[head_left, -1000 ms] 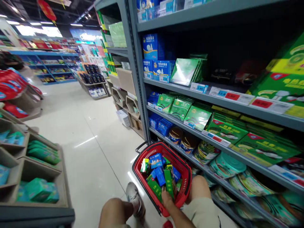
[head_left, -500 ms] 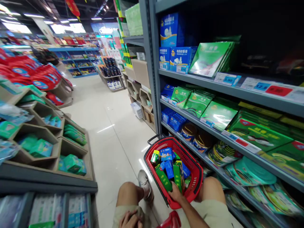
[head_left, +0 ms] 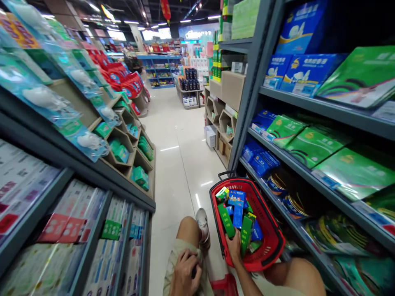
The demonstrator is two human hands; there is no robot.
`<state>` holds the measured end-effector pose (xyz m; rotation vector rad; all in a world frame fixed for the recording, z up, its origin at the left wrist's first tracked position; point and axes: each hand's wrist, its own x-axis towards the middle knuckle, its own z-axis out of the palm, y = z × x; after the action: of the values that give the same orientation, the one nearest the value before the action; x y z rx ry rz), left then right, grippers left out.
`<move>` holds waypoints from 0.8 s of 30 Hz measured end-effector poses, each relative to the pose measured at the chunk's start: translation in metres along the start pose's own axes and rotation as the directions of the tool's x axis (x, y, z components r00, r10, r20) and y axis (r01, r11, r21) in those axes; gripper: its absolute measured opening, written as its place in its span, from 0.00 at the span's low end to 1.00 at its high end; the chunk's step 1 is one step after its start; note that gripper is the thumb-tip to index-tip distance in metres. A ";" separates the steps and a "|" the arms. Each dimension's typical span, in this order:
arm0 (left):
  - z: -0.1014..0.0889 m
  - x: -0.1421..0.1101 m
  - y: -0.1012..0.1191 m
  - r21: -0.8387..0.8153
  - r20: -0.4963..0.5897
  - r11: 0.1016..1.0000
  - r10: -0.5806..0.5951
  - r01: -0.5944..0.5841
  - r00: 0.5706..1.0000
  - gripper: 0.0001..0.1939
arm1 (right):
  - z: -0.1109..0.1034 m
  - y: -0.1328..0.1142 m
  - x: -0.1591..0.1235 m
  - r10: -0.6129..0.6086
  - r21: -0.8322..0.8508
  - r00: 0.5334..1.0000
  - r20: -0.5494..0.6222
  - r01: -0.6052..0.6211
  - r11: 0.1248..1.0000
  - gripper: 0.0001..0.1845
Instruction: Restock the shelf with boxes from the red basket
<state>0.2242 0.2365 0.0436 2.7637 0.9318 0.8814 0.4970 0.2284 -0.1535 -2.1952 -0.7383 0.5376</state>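
Note:
A red shopping basket (head_left: 268, 230) with a black rim stands on the floor at my knees. Small blue and green packages lie in it, among them a blue box (head_left: 237, 198) with white print. My right hand (head_left: 234, 245) reaches inside, its fingers closed at the near end of a long green box (head_left: 226, 220). Another green box (head_left: 246, 235) with a yellow edge leans just right of that hand. On my left thigh rests my left hand (head_left: 186, 269), fingers curled in; a small dark patch shows between them, too unclear to name.
Shelves (head_left: 324, 164) of green and blue packets rise close on the right. Along the left runs a rack (head_left: 114, 181) with boxes, hanging packs and hexagonal cubbies. A tiled aisle (head_left: 173, 135) leads ahead to a blue shelf (head_left: 159, 70). Part of a red plastic object (head_left: 224, 285) shows below the basket.
My view has swung left, so the basket and right shelves sit further right in the picture and more of the left rack shows. The right hand stays in the basket at the green box.

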 end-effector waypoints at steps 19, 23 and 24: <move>-0.006 0.020 -0.018 -0.370 0.174 0.882 -0.243 0.292 0.954 0.15 | -0.377 -0.212 0.010 -0.206 0.478 0.835 -0.511 0.474 0.739 0.35; -0.054 0.137 0.017 -0.686 0.267 0.619 -0.274 0.382 0.924 0.22 | -0.483 -0.282 -0.015 -0.232 0.695 0.867 -0.441 0.494 0.523 0.35; -0.076 0.179 0.037 -0.752 0.231 0.571 -0.241 0.330 0.943 0.23 | -0.501 -0.297 -0.025 -0.247 0.713 0.863 -0.440 0.503 0.489 0.35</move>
<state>0.3176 0.3032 0.2047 1.8072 0.6987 0.8089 0.6661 0.1181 0.3930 -1.1303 -0.6148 0.2297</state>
